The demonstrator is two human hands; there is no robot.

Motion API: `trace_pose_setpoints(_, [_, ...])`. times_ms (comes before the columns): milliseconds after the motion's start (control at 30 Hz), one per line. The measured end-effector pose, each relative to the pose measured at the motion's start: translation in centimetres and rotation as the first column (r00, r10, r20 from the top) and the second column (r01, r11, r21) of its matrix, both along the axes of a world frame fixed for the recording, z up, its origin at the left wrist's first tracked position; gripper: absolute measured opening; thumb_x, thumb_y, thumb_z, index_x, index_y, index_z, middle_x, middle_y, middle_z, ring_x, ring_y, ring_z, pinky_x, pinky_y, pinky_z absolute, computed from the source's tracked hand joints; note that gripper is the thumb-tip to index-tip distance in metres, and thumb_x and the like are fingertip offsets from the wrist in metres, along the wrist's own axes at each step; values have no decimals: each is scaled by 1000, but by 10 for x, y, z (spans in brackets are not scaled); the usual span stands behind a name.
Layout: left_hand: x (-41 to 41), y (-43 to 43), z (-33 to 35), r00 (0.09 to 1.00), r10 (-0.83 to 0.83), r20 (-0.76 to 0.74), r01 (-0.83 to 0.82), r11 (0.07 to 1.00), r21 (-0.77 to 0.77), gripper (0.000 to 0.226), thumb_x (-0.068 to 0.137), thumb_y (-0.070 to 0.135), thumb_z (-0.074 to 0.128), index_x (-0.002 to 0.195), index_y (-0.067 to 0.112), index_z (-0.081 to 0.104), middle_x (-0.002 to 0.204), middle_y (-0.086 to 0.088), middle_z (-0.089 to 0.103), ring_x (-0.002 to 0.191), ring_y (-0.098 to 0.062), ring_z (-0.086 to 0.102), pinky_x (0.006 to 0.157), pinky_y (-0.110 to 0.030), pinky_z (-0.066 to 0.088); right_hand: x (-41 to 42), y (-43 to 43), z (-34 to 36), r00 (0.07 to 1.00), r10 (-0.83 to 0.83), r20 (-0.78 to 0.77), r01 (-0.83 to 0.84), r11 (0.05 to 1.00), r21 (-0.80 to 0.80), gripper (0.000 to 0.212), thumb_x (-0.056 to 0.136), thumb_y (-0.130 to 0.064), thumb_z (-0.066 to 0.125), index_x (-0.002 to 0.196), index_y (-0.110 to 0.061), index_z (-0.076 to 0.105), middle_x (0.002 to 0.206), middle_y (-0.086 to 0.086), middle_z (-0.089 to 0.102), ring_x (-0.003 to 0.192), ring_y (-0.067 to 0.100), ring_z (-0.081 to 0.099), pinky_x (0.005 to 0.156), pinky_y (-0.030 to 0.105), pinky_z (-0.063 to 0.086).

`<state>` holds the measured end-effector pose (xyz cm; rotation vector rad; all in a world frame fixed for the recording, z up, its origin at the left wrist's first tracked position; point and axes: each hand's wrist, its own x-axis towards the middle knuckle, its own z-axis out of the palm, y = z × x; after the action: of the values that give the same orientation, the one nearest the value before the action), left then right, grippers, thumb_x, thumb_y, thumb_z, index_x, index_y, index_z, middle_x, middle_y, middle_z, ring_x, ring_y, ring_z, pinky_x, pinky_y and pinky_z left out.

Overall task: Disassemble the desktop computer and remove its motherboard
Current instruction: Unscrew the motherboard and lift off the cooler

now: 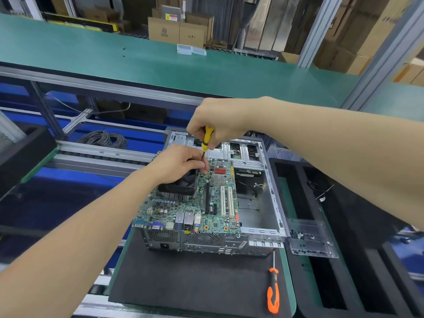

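Grips yellow screwdriver (207, 137) handle with right hand (215, 120), wrist bent downward, shaft near upright. Pinches shaft low with left hand (181, 164) fingers, palm over cooler fan (181, 183). Tip meets motherboard (218, 203) inside open computer case (271, 203) on black mat (183, 283).
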<state>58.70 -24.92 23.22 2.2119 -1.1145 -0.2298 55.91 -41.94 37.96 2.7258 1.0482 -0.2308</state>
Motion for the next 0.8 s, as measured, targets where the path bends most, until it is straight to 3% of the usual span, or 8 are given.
trace_pose_setpoints(67, [0, 1, -1, 999, 13, 31, -13, 1000, -12, 23, 104, 26, 60, 90, 37, 75, 74, 36, 67, 59, 4, 58, 53, -18, 35, -3, 2, 4, 997, -79, 7, 79, 997, 10, 27, 82, -42, 83, 85, -22, 67, 76, -10, 65, 69, 3, 54, 62, 29, 42])
trace_pose_setpoints(133, [0, 1, -2, 998, 21, 56, -20, 1000, -20, 24, 103, 25, 62, 86, 37, 75, 67, 35, 63, 59, 6, 57, 51, -14, 33, -5, 5, 6, 958, -285, 38, 285, 958, -17, 51, 85, -71, 66, 85, -20, 68, 70, -6, 72, 64, 5, 61, 62, 31, 52])
trace_pose_setpoints(200, [0, 1, -2, 998, 28, 55, -27, 999, -25, 24, 103, 26, 63, 85, 36, 76, 71, 35, 65, 64, 8, 58, 53, -14, 34, -8, 14, 6, 810, -587, -12, 586, 809, -37, 80, 86, -88, 40, 76, -13, 65, 57, 1, 72, 45, 16, 66, 53, 29, 52])
trace_pose_setpoints(267, [1, 0, -2, 998, 32, 55, -31, 999, -14, 23, 103, 29, 62, 85, 36, 76, 73, 30, 67, 61, 5, 57, 51, -16, 31, -5, 23, 2, 689, -718, -100, 711, 697, -98, 79, 95, -81, 30, 72, -12, 61, 58, 3, 73, 34, 20, 56, 52, 27, 49])
trace_pose_setpoints(367, [1, 1, -3, 998, 20, 63, -19, 1000, -16, 22, 103, 29, 62, 87, 35, 76, 69, 33, 64, 56, 4, 54, 48, -17, 33, 6, 29, -4, 623, -732, -276, 764, 645, 15, 51, 106, -48, 49, 83, -5, 62, 55, 1, 70, 38, 21, 45, 45, 22, 42])
trace_pose_setpoints(433, [1, 2, -3, 998, 19, 55, -19, 1000, 0, 21, 104, 30, 60, 89, 35, 75, 68, 32, 64, 53, -1, 53, 47, -19, 33, 8, 28, -4, 646, -686, -336, 743, 666, 67, 39, 104, -34, 58, 82, -3, 65, 51, 1, 66, 39, 19, 47, 43, 22, 42])
trace_pose_setpoints(600, [2, 2, -2, 999, 5, 36, -6, 1000, 25, 21, 105, 31, 59, 92, 35, 74, 62, 33, 60, 48, -6, 50, 49, -29, 32, 9, 25, 2, 866, -464, -187, 456, 886, -88, 29, 94, -37, 66, 75, -14, 67, 54, -10, 69, 55, 14, 65, 60, 24, 46])
trace_pose_setpoints(800, [5, 2, -4, 1000, 23, 7, -23, 999, 35, 21, 105, 35, 56, 90, 38, 71, 65, 5, 68, 54, -19, 56, 57, -42, 48, 13, 12, 7, 981, -183, -71, 177, 981, -86, 17, 80, -29, 84, 77, -24, 67, 70, -7, 72, 71, 17, 70, 64, 29, 51])
